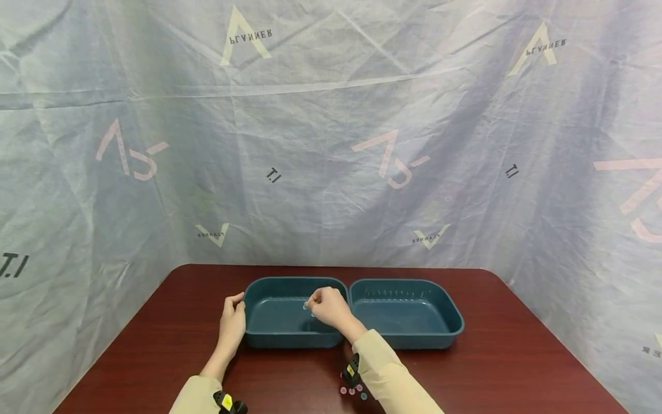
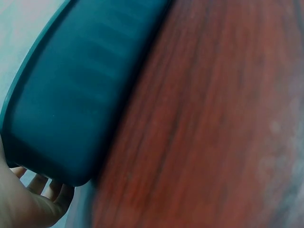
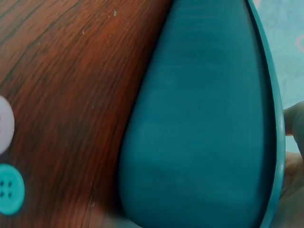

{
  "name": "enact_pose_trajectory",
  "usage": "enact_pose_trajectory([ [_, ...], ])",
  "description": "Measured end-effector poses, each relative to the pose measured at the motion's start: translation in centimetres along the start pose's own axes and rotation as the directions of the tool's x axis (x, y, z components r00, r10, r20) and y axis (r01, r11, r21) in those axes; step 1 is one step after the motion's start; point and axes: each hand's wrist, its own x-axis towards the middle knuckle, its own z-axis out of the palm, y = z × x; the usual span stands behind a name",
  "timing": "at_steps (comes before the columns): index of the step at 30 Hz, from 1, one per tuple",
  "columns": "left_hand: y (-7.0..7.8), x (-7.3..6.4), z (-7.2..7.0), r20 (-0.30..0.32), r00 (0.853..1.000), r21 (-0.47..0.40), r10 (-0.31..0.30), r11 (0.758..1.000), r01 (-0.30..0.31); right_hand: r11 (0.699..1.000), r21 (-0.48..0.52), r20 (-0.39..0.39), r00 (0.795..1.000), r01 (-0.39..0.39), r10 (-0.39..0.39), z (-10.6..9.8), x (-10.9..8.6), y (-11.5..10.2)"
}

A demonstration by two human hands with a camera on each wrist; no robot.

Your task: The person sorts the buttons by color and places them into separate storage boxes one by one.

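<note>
My left hand (image 1: 232,323) grips the left end of the left teal tray (image 1: 289,340), its bent fingers (image 2: 57,192) against the end wall in the left wrist view. Over the inside of that same tray, my right hand (image 1: 331,307) pinches a small light-blue button (image 1: 306,306) between thumb and fingertips. A second bluish speck (image 1: 312,314) shows just below those fingertips. In the right wrist view the tray's front wall (image 3: 199,118) hides most of the right hand.
A second teal tray (image 1: 408,340) stands right beside the first on the dark red wooden table (image 1: 289,379). Several pink buttons (image 1: 352,391) and a blue-green button (image 1: 364,396) lie near the front, by the right sleeve. A printed grey sheet (image 1: 320,218) hangs behind.
</note>
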Motion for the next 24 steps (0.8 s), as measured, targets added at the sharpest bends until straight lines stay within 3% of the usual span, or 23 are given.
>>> enact_pose_trajectory([
  [24,-0.19,0.05,0.05,-0.009,1.0,0.0,0.001,1.0,-0.001,0.997,-0.062,-0.008,0.999,0.039,-0.04,0.3,0.16,0.19],
])
